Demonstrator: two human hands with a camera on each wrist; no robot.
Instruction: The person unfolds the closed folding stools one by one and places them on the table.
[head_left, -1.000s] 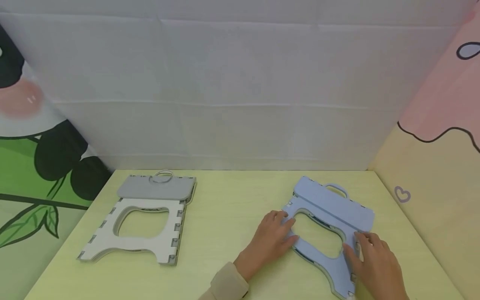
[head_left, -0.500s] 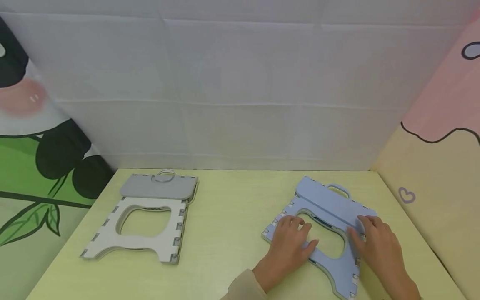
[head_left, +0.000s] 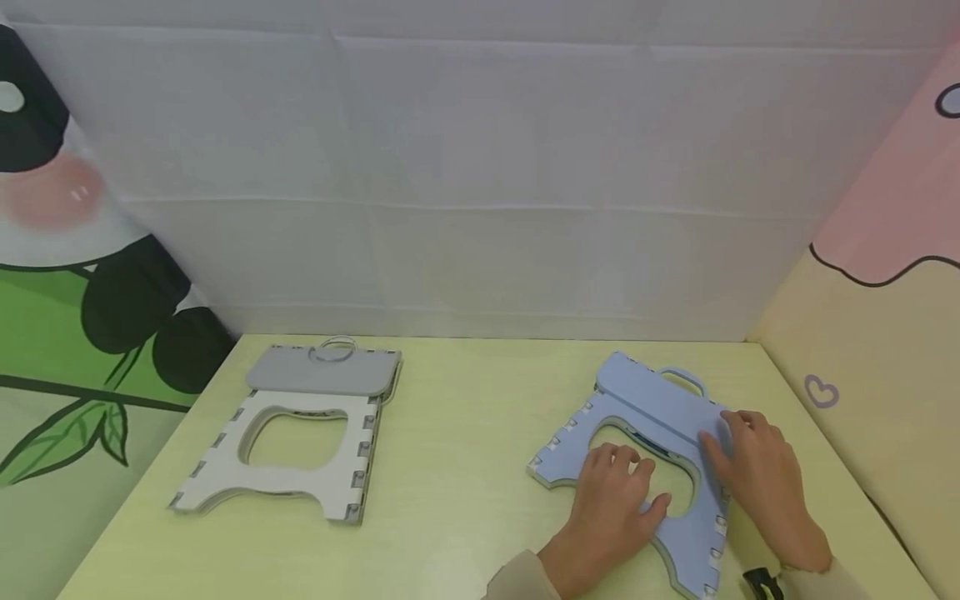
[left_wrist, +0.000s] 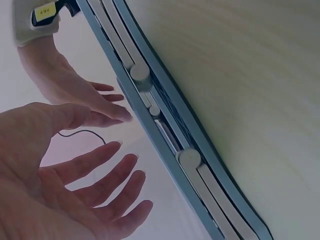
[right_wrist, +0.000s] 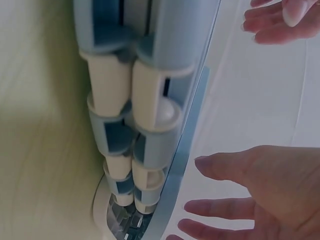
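A folded blue step stool lies flat and askew on the right half of the table, its loop handle at the far edge. Over its front crossbar and cut-out hovers my left hand, fingers loosely bent. The left wrist view shows the same hand spread beside the stool's layered edge, holding nothing. At the stool's right side, near the corner of the seat panel, is my right hand. In the right wrist view its fingers are apart, above the hinged side, gripping nothing.
A second folded step stool, grey and white, lies at the left of the pale yellow table. White cloth hangs behind the table. Printed panels stand at both sides. A black strap is at my right wrist.
My left hand has left the stool's left edge and moved right, over its front crossbar. My right hand has slid farther up the right side. The blue stool lies nearly as before.
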